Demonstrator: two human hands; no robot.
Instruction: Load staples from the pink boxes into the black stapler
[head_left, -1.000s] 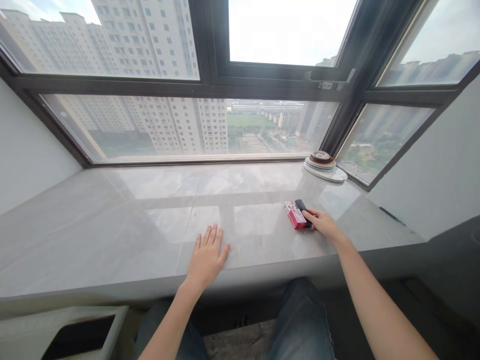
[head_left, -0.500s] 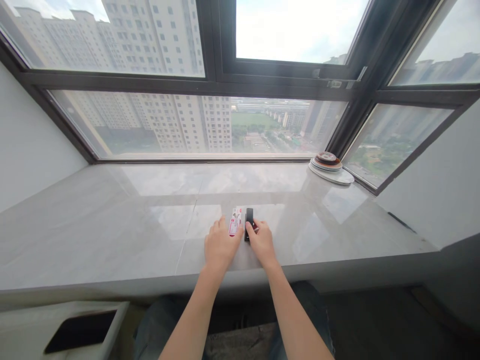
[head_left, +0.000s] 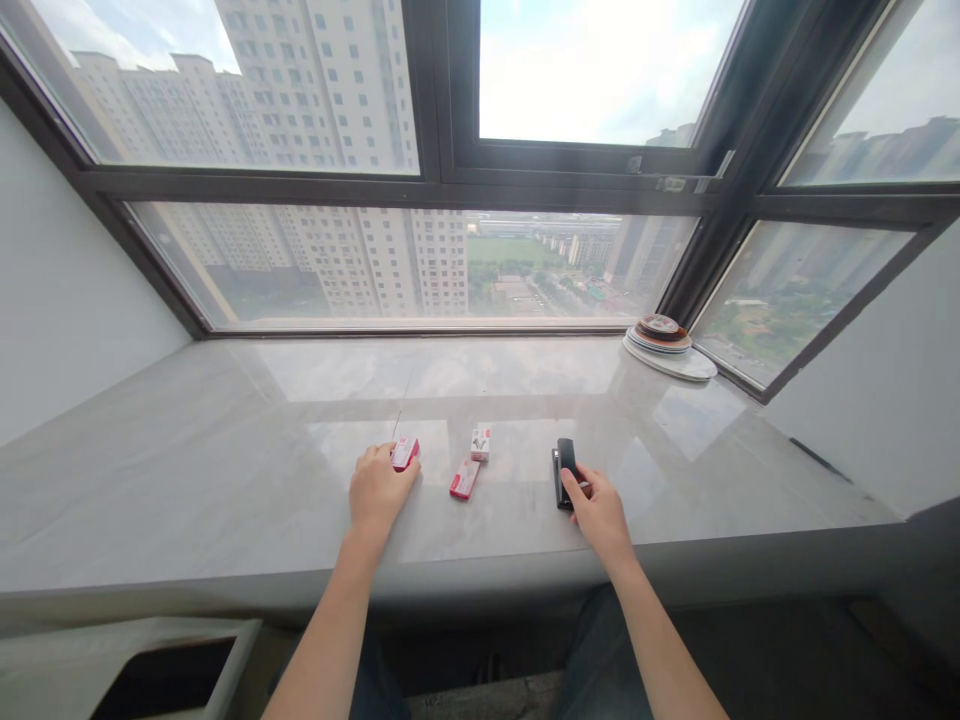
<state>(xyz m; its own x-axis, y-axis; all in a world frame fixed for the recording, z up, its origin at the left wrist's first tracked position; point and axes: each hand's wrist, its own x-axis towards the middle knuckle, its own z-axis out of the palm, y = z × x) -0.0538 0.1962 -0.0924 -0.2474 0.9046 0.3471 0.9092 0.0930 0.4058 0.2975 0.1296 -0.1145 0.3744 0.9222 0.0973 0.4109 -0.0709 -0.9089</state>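
Observation:
On the left, my left hand [head_left: 377,488] is closed around a small pink-and-white box [head_left: 406,453] at the surface of the sill. My right hand [head_left: 602,512] grips the lower right side of a black stapler [head_left: 565,470], its thumb on the top arm. Between the hands are two more little boxes. One is a white box [head_left: 480,444] with a grey picture and red marks. Nearer to me lies a tilted red-and-white box [head_left: 465,480], close to the white one's lower edge.
The pale marble sill [head_left: 225,500] runs along dark-framed windows [head_left: 450,190]. A stack of plates [head_left: 667,350] sits in its far right corner. A thin dark strip [head_left: 820,459] lies by the right wall. Below the sill at left is a white piece of furniture [head_left: 135,640].
My hands have moved apart: the left went left with a pink-and-white box, the right went right with the stapler. Two boxes now show separately between them.

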